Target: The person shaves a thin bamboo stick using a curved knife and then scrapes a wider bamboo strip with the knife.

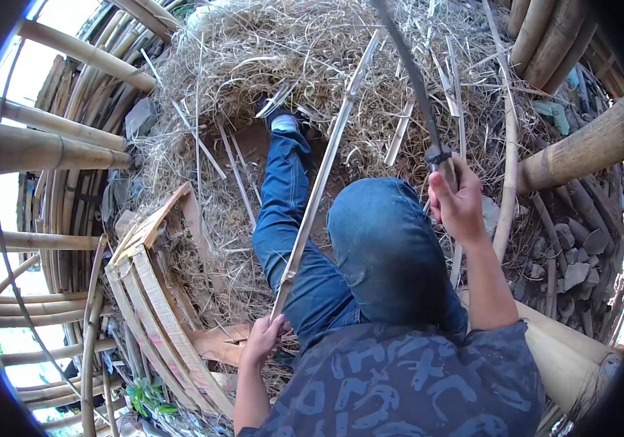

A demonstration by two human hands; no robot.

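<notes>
A long split bamboo strip [319,186] runs from near my waist up across my left leg toward the shavings. My left hand [262,339] is closed round its lower end. In my right hand [459,198] is the handle of a machete [415,69], its dark, narrow blade pointing up and away to the top edge. The blade is apart from the strip, to its right. Both my legs, in blue jeans [392,247], lie between the hands, the right knee bent up. The blade's tip is out of the picture.
A heap of bamboo shavings [254,80] spreads ahead, with loose strips on it. To the left lies a slatted wooden crate [163,320]. Thick bamboo poles [581,146] stick in from the right, more [50,146] from the left. Broken stones [578,273] lie at right.
</notes>
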